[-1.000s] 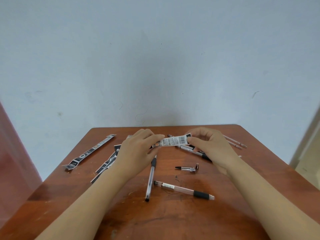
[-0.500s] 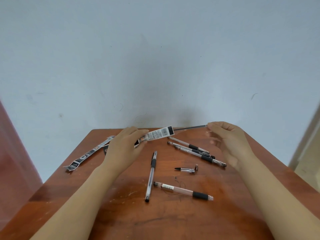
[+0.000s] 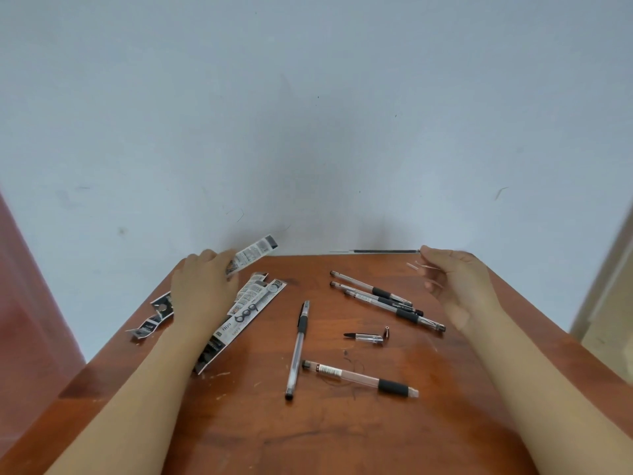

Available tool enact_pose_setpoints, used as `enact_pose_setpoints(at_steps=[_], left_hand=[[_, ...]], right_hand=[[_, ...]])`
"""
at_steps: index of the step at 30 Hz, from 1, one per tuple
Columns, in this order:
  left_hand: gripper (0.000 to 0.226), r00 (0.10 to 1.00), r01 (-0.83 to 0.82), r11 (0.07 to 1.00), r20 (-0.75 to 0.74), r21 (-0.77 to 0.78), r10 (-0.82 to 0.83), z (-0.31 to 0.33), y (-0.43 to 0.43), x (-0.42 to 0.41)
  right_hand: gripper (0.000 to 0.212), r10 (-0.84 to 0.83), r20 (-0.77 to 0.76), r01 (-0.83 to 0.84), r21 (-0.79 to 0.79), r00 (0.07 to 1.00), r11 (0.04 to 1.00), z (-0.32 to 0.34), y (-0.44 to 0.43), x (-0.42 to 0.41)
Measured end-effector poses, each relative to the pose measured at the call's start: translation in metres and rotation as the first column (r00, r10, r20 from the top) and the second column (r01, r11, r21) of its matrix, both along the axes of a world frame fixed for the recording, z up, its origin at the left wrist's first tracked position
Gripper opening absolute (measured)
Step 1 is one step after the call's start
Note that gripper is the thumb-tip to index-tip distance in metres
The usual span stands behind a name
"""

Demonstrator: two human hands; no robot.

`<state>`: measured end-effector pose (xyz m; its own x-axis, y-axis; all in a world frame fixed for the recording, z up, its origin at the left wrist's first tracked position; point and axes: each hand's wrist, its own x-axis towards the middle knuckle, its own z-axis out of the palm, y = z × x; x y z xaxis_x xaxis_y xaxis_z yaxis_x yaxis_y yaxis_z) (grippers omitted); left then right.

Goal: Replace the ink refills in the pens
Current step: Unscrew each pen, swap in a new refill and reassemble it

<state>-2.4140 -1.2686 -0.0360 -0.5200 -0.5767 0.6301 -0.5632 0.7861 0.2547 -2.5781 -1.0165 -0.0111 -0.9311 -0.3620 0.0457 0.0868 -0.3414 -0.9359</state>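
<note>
Shows a thin dark ink refill (image 3: 383, 251) held level over the far edge of the tabletop (image 3: 342, 437), pinched at one end by the fingers of the right hand (image 3: 459, 286). Shows the left hand (image 3: 202, 286), fingers grasping a torn wrapper (image 3: 251, 254) printed with barcodes and text too small to read. Shows flat wrappers (image 3: 246, 313) nearby, marked something like "600". Includes clear pens (image 3: 380, 298), an opened barrel (image 3: 356, 376) and a loose cap (image 3: 364, 336). Sets everything on scratched reddish-brown wood against a scuffed pale blue-grey wall (image 3: 308, 114).
</note>
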Motion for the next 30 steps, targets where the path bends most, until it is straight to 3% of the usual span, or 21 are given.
enact_pose_setpoints(at_steps=[8, 14, 22, 26, 28, 30], left_hand=[[0.034, 0.921, -0.356, 0.91, 0.245, 0.212, 0.302, -0.008, -0.039, 0.019], [0.021, 0.924, -0.361, 0.858, 0.264, 0.364, 0.277, -0.017, -0.048, 0.022], [0.009, 0.91, -0.381, 0.869, 0.293, 0.315, 0.293, -0.016, -0.045, 0.018], [0.023, 0.945, -0.272, 0.948, 0.231, 0.166, 0.231, -0.004, -0.027, 0.01], [0.028, 0.994, -0.07, 0.994, 0.093, 0.088, 0.061, 0.004, -0.006, 0.002], [0.043, 0.982, 0.184, 0.982, -0.04, 0.033, -0.183, 0.012, 0.021, -0.003]], right_hand=[[0.014, 0.009, -0.014, -0.008, 0.017, 1.0, 1.0, -0.003, -0.002, 0.0], [0.013, 0.021, -0.008, -0.02, 0.026, 1.0, 0.999, -0.003, -0.004, 0.002], [0.013, 0.036, -0.041, -0.032, 0.076, 0.999, 0.997, -0.004, -0.008, 0.01], [0.016, 0.046, -0.077, -0.036, 0.131, 0.996, 0.991, -0.005, -0.011, 0.014], [0.016, 0.064, -0.088, -0.051, 0.148, 0.994, 0.988, -0.006, -0.013, 0.016], [0.016, 0.083, -0.1, -0.066, 0.164, 0.992, 0.984, -0.005, -0.014, 0.019]])
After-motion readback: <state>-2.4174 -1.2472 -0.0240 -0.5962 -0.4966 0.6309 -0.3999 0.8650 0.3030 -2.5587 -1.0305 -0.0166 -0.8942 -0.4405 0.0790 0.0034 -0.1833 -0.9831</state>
